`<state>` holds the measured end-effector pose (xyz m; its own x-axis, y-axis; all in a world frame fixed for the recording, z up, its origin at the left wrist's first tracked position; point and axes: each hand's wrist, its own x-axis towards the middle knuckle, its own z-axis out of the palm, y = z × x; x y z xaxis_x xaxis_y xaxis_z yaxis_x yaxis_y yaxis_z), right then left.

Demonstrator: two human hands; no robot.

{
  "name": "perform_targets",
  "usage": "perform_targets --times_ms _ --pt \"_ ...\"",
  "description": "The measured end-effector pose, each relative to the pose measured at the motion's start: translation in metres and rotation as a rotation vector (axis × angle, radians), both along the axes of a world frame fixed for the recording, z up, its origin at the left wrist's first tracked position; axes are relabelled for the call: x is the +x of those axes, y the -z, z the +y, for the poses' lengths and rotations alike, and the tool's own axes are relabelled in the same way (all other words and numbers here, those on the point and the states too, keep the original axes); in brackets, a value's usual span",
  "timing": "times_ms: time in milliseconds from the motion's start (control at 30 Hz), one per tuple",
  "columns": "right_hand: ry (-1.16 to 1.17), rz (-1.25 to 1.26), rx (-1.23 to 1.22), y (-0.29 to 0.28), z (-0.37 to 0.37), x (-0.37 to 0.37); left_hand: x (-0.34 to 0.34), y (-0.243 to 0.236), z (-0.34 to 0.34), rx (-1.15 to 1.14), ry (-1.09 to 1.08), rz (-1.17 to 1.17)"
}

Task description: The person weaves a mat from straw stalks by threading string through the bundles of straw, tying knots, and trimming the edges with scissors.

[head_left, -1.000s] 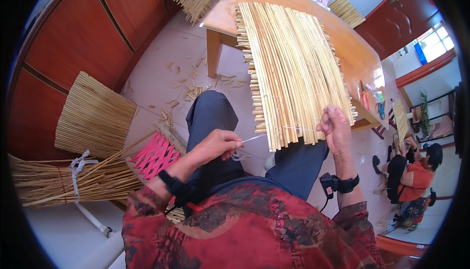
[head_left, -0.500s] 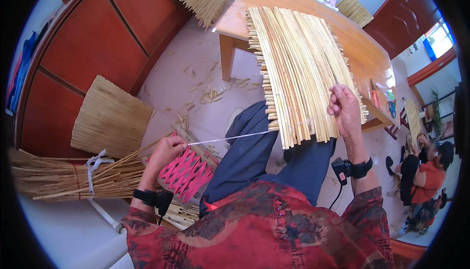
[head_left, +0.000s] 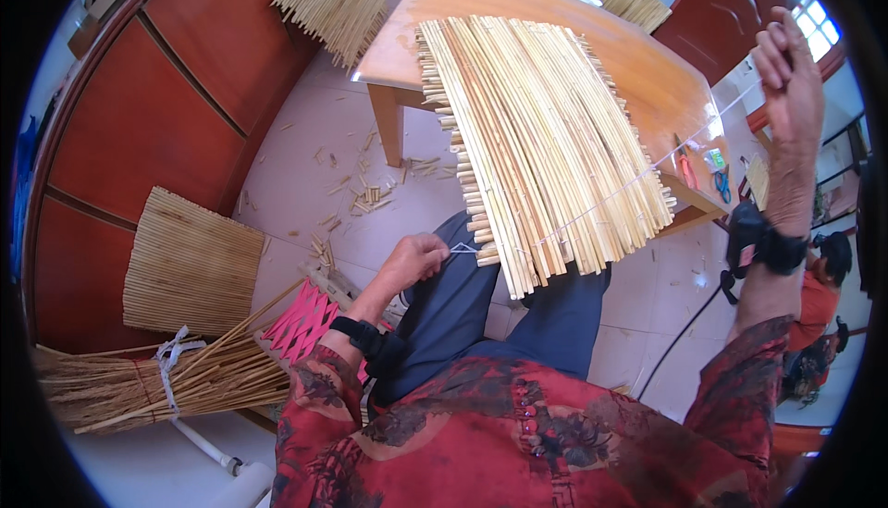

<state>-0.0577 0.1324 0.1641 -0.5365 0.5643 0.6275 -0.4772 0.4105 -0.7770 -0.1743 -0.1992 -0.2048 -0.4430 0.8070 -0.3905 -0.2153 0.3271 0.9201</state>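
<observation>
Head view: a seated worker in a red patterned shirt (head_left: 518, 434) draws a white thread (head_left: 601, 201) taut across a reed mat (head_left: 546, 138), the right hand (head_left: 792, 78) raised far out at 2 o'clock, its curled fingers gripping the thread's far end. Nearer the center, just off the mat's 7 o'clock corner, the left hand (head_left: 418, 260) pinches a small loop of the same thread between thumb and fingers. The mat lies just off center toward 2 o'clock, its upper part on a wooden table (head_left: 407, 55) and its near end over the worker's knees. Black bands (head_left: 375, 346) circle both wrists. On the tabletop, beyond the mat's 3 o'clock side, are red-handled pliers (head_left: 685, 170) and, just beside them, blue-handled scissors (head_left: 721, 186). Short offcuts (head_left: 370, 198) litter the floor at 10 o'clock. A second mat (head_left: 190, 263) leans against a red cabinet (head_left: 148, 124) at 9 o'clock; below it, at 8 o'clock, lies a tied reed bundle (head_left: 171, 383) near a pink lattice (head_left: 301, 323). More stalks (head_left: 328, 4) are spread at 11 o'clock. Another person (head_left: 814, 309), partly hidden by the raised arm, appears at 3 o'clock.
</observation>
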Motion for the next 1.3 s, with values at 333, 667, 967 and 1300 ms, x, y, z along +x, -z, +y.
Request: perform_targets --times_ms 333,667,967,1300 --pt "0.261 -0.654 0.108 0.091 0.019 -0.004 0.006 -0.005 0.012 0.065 -0.064 -0.259" --pt "0.021 -1.065 0.443 0.237 -0.020 -0.001 0.027 0.001 0.001 0.254 -0.435 -0.695" --pt "-0.376 -0.965 0.955 0.226 -0.103 0.016 0.033 0.006 -0.001 0.741 -0.574 -1.017" --pt "-0.283 -0.982 1.177 0.246 -0.098 0.030 0.031 -0.018 -0.006 0.620 -0.357 -0.921"
